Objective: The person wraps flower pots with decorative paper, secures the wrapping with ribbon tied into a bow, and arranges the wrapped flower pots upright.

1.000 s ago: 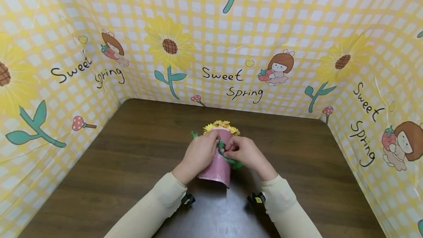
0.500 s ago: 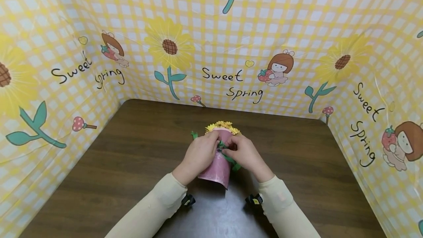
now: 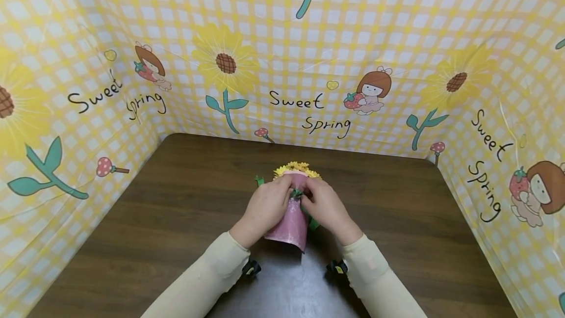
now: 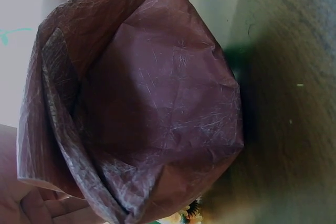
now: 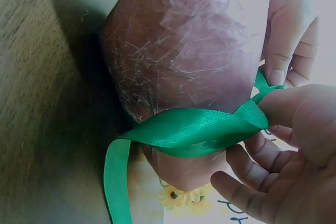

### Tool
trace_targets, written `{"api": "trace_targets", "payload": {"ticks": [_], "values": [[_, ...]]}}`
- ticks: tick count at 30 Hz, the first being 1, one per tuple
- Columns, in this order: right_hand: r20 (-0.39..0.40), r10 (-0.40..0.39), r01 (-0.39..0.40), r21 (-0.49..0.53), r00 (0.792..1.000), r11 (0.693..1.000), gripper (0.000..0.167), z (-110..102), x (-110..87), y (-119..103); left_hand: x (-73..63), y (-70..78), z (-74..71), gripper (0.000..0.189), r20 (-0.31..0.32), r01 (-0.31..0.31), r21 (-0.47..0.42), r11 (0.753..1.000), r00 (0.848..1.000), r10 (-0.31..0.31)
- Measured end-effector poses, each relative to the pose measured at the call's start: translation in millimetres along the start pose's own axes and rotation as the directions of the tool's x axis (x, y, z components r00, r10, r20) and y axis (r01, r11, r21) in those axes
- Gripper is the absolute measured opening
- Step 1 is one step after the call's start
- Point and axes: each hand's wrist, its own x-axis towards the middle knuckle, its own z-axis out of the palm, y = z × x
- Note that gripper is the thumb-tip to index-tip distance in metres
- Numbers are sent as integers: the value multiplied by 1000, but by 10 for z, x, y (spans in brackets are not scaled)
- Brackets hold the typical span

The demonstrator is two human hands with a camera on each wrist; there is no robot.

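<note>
A bouquet wrapped in pink paper [image 3: 287, 227] lies on the table, its yellow flowers [image 3: 297, 166] pointing away from me. Around its middle runs a green ribbon [image 5: 194, 129], crossed on the upper side. My left hand [image 3: 267, 205] lies along the wrap's left side and pinches the ribbon at the crossing. From the right, my right hand [image 3: 327, 205] pinches the ribbon between thumb and forefinger, close to the left fingertips; the other fingers are loosely bent. The left wrist view looks into the wrap's hollow bottom end [image 4: 152, 93]. The exact fingertip contact is partly hidden.
The brown wooden table [image 3: 176, 220] carries the bouquet near its middle. A yellow checked cloth [image 3: 282, 63] with flower prints encloses the table at the back and both sides. One ribbon tail [image 5: 118, 182] hangs at the wrap's right side; another ribbon end [image 3: 259, 180] shows at the left.
My right hand has moved slightly left toward the left hand, drawing the ribbon crossing smaller and tighter. The left hand and the bouquet have stayed nearly still.
</note>
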Motion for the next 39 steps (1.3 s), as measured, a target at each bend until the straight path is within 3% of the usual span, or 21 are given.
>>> {"api": "trace_targets", "payload": {"ticks": [6, 19, 27, 35, 39], "values": [[20, -16, 16, 13, 1000, 1000, 4, 6, 3, -2, -2, -9, 4, 11, -16, -21, 15, 1000, 1000, 21], [-46, -2, 4, 47, 999, 999, 15, 15, -16, 23, -8, 0, -3, 11, -8, -40, 19, 999, 999, 40], [9, 53, -54, 135, 999, 989, 10, -87, -8, 45, -11, -7, 2, 8, 25, -30, 5, 1000, 999, 30], [118, 99, -131, 300, 988, 945, 11, -202, -14, 109, 1, -13, -36, 7, 81, -1, -20, 1000, 997, 3], [117, 98, -135, 367, 988, 920, 14, -238, -2, 127, 10, -20, -49, 7, 112, 16, -34, 999, 994, -12]]}}
